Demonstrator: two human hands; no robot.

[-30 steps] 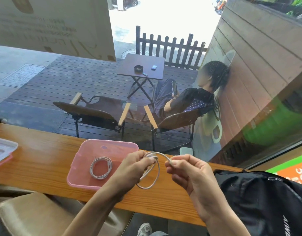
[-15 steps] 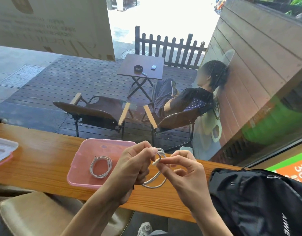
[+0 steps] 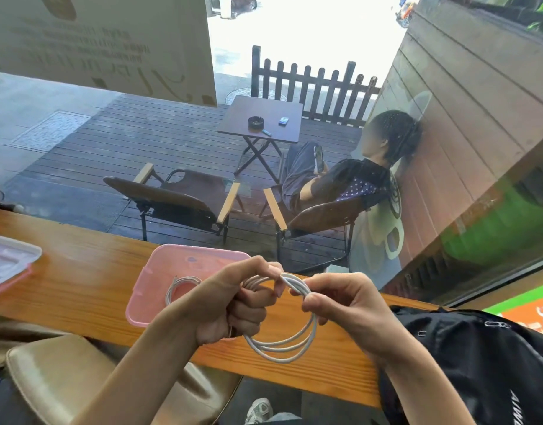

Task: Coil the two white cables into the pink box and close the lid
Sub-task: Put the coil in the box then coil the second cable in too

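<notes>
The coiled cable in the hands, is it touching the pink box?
Cannot tell. In the head view the held cable hangs from the left hand and right hand, right of the pink box; the left hand hides any gap.

Two hands: left point(image 3: 233, 302) and right point(image 3: 340, 308), both at lower centre of the frame. Two white cables: one coil point(image 3: 282, 342) held between them, one coil point(image 3: 179, 286) lying in the box. One pink box point(image 3: 147, 289) at centre left on one wooden table point(image 3: 80, 271). One lid point(image 3: 6, 265) at the left edge. One black backpack point(image 3: 478, 363) at lower right. One padded stool point(image 3: 58, 378) at lower left. Beyond the glass, two folding chairs point(image 3: 184, 204) mid-frame, one small dark table point(image 3: 264, 118) above them, one seated person point(image 3: 350, 179) right of centre.
</notes>
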